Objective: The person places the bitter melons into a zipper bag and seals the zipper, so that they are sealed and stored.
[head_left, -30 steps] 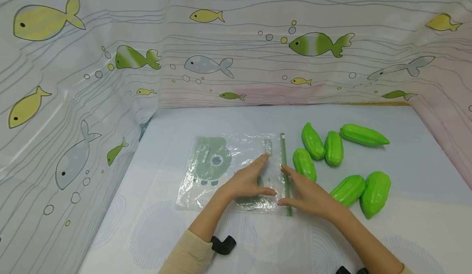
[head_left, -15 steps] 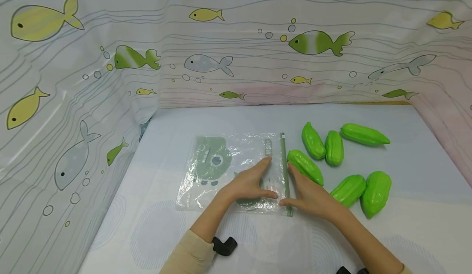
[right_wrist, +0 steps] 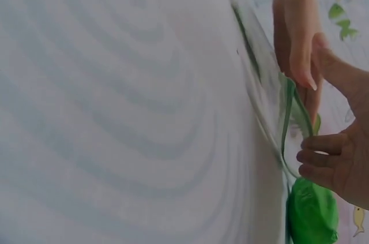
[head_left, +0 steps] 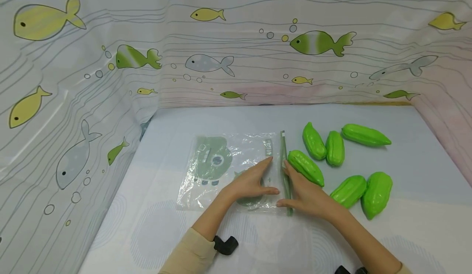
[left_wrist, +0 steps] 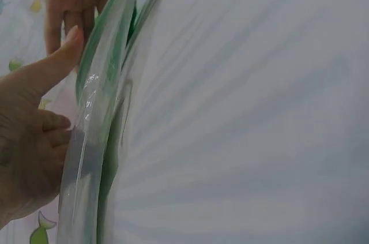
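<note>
A clear plastic zip bag (head_left: 250,143) with green cartoon prints lies flat on the table in the head view, its green zip edge (head_left: 283,147) on the right. My left hand (head_left: 248,184) rests over the bag, thumb and fingers spread and straight. At the zip edge is my right hand (head_left: 307,196), its fingertips touching the strip while the thumb stays apart from the fingers. Seen from the right wrist, the green zip strip (right_wrist: 286,114) rises in a loop, with the bag's mouth parted there. A bright green ribbed fruit (head_left: 307,168) lies just beyond the right hand's fingers.
Several more green ribbed fruits (head_left: 334,149) lie on the right side of the table (head_left: 177,120). Fish-printed sheeting (head_left: 258,61) walls the back and both sides. Black wrist cameras (head_left: 225,245) sit on the forearms.
The green fruit beside the right hand has turned to a slant. The zip edge now looks narrower and lifted. My right hand has shifted slightly; the left has barely moved.
</note>
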A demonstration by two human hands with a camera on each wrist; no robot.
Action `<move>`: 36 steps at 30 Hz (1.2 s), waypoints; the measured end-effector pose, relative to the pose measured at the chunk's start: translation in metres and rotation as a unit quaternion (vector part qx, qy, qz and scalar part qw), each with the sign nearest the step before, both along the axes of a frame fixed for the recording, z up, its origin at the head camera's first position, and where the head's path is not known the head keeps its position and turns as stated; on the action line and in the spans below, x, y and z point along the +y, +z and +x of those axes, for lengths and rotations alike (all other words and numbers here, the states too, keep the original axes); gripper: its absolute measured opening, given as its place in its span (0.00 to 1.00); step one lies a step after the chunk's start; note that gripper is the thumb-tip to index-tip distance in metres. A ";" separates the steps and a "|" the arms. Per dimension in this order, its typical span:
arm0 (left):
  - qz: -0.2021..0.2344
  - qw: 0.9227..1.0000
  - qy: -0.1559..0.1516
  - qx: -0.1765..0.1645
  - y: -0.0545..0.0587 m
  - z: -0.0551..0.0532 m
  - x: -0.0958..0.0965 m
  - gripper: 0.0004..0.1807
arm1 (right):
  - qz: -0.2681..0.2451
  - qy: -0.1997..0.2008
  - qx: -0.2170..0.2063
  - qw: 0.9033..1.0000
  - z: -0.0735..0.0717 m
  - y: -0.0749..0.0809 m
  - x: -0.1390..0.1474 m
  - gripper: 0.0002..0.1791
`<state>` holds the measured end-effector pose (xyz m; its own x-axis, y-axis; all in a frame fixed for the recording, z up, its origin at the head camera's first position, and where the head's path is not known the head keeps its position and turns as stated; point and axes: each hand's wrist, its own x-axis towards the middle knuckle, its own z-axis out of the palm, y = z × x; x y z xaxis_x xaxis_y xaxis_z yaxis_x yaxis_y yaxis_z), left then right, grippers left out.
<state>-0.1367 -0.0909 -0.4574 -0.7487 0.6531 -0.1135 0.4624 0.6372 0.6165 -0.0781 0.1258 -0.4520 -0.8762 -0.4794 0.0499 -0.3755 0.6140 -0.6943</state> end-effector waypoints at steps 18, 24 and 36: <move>0.013 0.999 -0.013 0.026 -0.003 -0.002 0.008 0.56 | -0.036 0.030 -0.002 0.999 -0.001 0.001 -0.007 0.53; -0.028 0.999 -0.006 0.031 -0.003 -0.002 0.013 0.49 | -0.041 0.031 -0.005 0.999 -0.001 0.000 -0.007 0.48; -0.016 0.997 -0.004 0.071 -0.008 -0.003 0.015 0.51 | -0.016 0.012 -0.008 1.000 0.000 -0.004 -0.003 0.57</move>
<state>-0.1396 -0.0755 -0.4651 -0.7536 0.6567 -0.0283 0.5485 0.6521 0.5234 -0.0778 0.1227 -0.4564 -0.8648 -0.4995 0.0511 -0.3789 0.5826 -0.7190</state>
